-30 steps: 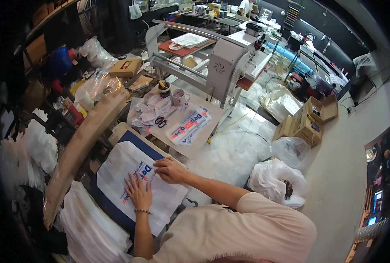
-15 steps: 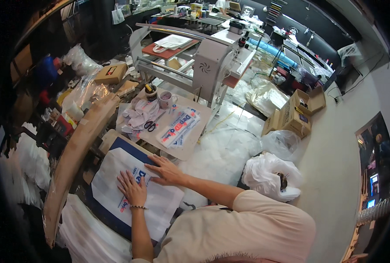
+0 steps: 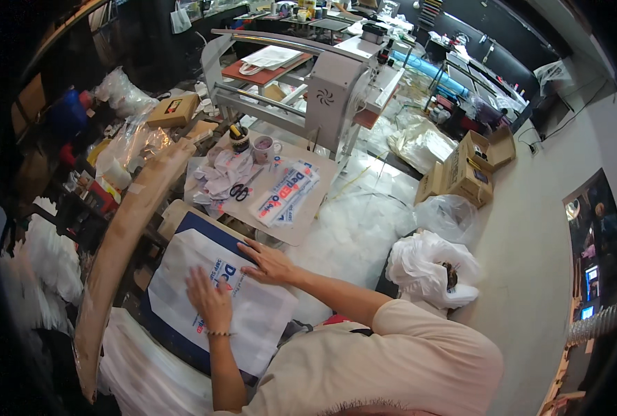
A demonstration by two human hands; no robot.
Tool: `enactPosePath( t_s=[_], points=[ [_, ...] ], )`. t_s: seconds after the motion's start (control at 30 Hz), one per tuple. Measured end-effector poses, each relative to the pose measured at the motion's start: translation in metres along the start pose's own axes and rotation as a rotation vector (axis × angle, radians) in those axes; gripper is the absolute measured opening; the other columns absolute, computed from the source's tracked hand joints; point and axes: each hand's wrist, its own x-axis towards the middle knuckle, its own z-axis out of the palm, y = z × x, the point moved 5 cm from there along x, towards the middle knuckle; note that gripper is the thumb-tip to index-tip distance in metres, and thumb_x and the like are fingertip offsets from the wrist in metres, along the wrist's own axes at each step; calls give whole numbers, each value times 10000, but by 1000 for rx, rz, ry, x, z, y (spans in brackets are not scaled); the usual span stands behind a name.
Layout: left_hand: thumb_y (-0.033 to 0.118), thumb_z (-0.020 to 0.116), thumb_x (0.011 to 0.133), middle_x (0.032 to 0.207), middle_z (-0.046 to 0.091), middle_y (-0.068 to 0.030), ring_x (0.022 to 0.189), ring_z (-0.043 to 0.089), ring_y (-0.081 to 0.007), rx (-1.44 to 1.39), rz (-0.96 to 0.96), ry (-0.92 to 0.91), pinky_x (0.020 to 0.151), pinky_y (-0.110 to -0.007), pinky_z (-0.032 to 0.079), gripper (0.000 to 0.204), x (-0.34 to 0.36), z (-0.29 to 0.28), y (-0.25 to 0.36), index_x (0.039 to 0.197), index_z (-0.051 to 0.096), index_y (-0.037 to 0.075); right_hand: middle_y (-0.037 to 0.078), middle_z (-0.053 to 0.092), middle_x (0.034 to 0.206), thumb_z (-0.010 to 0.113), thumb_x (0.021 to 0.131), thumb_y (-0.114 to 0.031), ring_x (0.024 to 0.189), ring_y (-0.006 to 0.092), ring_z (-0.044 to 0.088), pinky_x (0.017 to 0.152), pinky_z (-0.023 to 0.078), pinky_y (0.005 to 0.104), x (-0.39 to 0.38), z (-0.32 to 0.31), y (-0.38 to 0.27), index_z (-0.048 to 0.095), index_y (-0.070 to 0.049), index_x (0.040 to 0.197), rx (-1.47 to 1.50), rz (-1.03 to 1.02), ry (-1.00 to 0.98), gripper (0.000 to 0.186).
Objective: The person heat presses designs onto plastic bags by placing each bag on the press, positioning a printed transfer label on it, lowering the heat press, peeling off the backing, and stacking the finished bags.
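A white piece of fabric (image 3: 176,277) with blue and red print lies flat on a dark blue pad (image 3: 149,316). I cannot tell whether it is a bag or a single sheet. Over its middle, beside the print, is my left hand (image 3: 210,299), fingers stretched out and a little blurred; contact with the fabric is unclear. My right hand (image 3: 269,263) rests flat near the far right edge of the fabric, with its fingers apart. Neither hand grips anything. Both palms hide parts of the print.
Beyond the pad, a board (image 3: 307,229) carries printed sheets (image 3: 287,194), scissors (image 3: 239,192), crumpled scraps (image 3: 226,168), a mug (image 3: 265,149) and a pen cup (image 3: 239,141). A grey press machine (image 3: 329,104) stands behind. A long brown cardboard-like strip (image 3: 124,229) runs along the left. White bags (image 3: 433,267) sit right.
My left hand has shifted slightly and seems to lift, its fingers blurring. The right hand has moved a little toward the fabric's far right edge. The whole view has tilted slightly.
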Motion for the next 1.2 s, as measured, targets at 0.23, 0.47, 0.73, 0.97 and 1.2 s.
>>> enactPosePath(
  t_s=[0.23, 0.47, 0.73, 0.97, 1.2],
  points=[
    [483, 454, 1054, 1681, 237, -196, 1543, 197, -453, 266, -73, -59, 1206, -640, 198, 696, -25, 18, -50, 1591, 333, 57, 275, 381, 1557, 575, 981, -522, 1280, 457, 545, 1055, 478, 488, 3, 0, -5, 324, -68, 1579, -33, 77, -69, 792],
    [478, 486, 1039, 1667, 261, -204, 1521, 244, -467, 253, -158, 106, 1184, -654, 249, 710, -41, 1, -69, 1586, 333, 51, 274, 481, 1422, 578, 976, -527, 1126, 446, 623, 945, 524, 494, 1, 2, -6, 340, -76, 1574, -24, 28, -22, 785],
    [501, 487, 1027, 1669, 258, -205, 1544, 204, -444, 154, -287, 35, 1191, -643, 247, 730, -51, -8, -83, 1578, 351, 43, 252, 562, 1228, 563, 987, -525, 1018, 429, 643, 858, 530, 486, -2, 1, -9, 363, -81, 1566, -61, 122, -130, 757],
    [436, 570, 1007, 1588, 384, -231, 1470, 349, -453, 200, -189, -76, 1130, -619, 361, 681, -48, -11, -101, 1506, 434, -6, 249, 581, 1101, 521, 1024, -484, 968, 428, 644, 830, 528, 492, 2, 3, -3, 386, -90, 1552, -54, 104, -54, 673],
    [326, 765, 874, 1284, 560, -209, 1195, 532, -394, 145, -187, 77, 1026, -480, 458, 580, -60, -43, -98, 1303, 606, -32, 250, 589, 1121, 513, 1034, -457, 980, 437, 645, 838, 533, 510, 1, 4, -2, 397, -110, 1549, -54, 99, -53, 632]
  ],
)
